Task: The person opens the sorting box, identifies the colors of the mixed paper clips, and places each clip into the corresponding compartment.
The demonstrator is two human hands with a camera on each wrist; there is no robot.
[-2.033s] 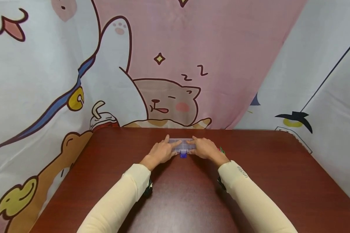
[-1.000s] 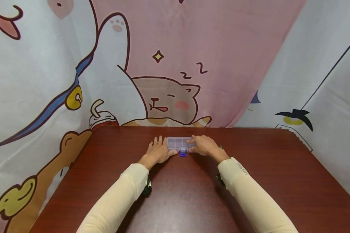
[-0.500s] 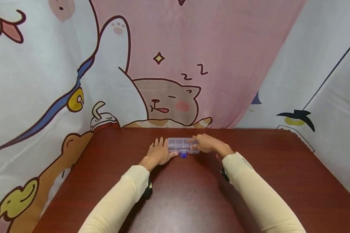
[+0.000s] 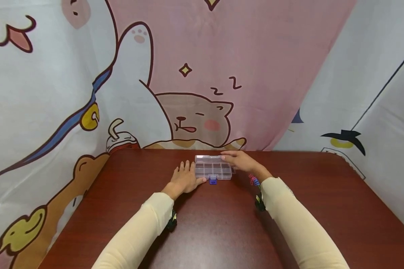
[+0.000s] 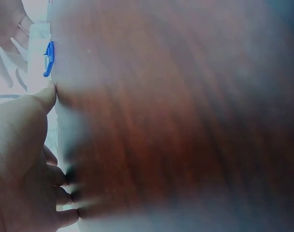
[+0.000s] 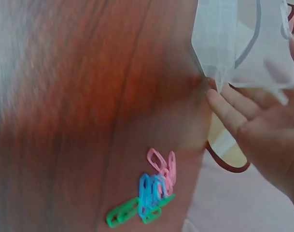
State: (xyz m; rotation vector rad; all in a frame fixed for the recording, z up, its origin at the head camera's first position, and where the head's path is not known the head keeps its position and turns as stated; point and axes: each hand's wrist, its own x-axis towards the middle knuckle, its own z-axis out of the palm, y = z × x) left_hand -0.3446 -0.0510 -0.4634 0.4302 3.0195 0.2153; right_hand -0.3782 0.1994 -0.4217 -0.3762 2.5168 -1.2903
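Note:
A clear plastic compartment box [image 4: 214, 171] with a blue latch [image 4: 213, 181] sits on the table, its lid [image 4: 208, 159] raised at the back. No contents are visible in its compartments. My left hand [image 4: 184, 178] rests at the box's left end, fingers spread on the table and thumb along the front edge; the left wrist view shows the thumb near the latch. My right hand [image 4: 241, 161] is at the lid's right end, its fingers fairly straight and touching the lid; the right wrist view shows the palm and fingers [image 6: 229, 108] beside the clear plastic.
Small pink, blue and green plastic loops [image 6: 154, 188] lie in a cluster on the table, right of the box and partly under my right wrist. The dark red-brown table [image 4: 208, 231] ends at a cartoon-printed curtain [image 4: 256, 74] behind the box.
My left hand has come off the box's top to its left side. My right hand has moved from the front latch area up and back, and the lid has swung upward.

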